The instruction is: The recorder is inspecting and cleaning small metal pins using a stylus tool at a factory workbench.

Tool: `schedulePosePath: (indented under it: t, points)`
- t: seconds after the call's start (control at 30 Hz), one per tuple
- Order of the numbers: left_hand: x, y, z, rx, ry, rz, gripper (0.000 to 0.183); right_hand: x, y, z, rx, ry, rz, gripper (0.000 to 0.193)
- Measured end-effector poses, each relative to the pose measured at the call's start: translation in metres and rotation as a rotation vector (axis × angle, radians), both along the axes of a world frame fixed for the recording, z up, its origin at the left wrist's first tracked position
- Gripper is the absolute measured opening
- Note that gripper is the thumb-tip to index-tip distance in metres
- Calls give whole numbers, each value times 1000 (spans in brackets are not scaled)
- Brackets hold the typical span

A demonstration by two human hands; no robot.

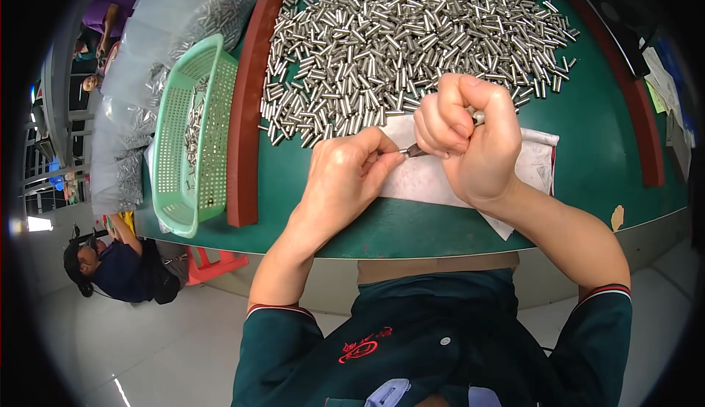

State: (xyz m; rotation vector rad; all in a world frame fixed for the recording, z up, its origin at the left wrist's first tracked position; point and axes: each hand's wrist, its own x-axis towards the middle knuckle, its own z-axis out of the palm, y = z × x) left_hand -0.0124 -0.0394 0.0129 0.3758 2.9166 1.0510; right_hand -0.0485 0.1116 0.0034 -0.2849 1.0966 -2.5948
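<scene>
Over the front middle of the green table, my left hand (344, 172) pinches a small silver metal pin (403, 151) between thumb and fingertips. Closed in a fist, my right hand (477, 135) grips a slim hand tool (416, 150) whose dark metal tip meets the pin's end. Most of the tool is hidden by my fingers, so its exact kind does not show. Beneath both hands lies a stained white cloth (433, 183). Just beyond them spreads a large heap of short metal pins (411, 40), all of similar size.
Red-brown wooden rails (252, 113) border the green table (323, 244) on the left and right. A green plastic basket (165, 150) holding some pins stands outside the left rail, beside clear bags (158, 40) of metal parts. Another person (121, 267) sits at far left near a red stool (213, 264).
</scene>
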Motion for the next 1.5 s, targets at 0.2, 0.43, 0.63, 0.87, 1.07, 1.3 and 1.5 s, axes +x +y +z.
schedulePosePath:
  t: [0.2, 0.43, 0.63, 0.87, 1.07, 1.3, 1.5]
  points:
    - [0, 2, -2, 10, -19, -1, 11, 2, -2, -1, 15, 3, -10, 33]
    - [0, 6, -1, -9, 14, -4, 13, 7, -6, 1, 94, 59, -77, 34]
    - [-1, 6, -2, -13, 34, -4, 13, 9, -7, 0, 59, 126, -98, 28]
    - [4, 2, 0, 15, 51, 12, 10, 6, -8, 2, 55, 59, -70, 30]
    - [-10, -30, 3, 1349, -684, -105, 18, 5, -3, -2, 95, 88, -32, 30]
    - [-13, -34, -4, 1538, -694, 0, 12, 3, -4, -1, 30, 14, 20, 31]
    - [-14, -34, -5, 1507, -707, 14, 15, 2, -4, 0, 33, 13, 14, 31]
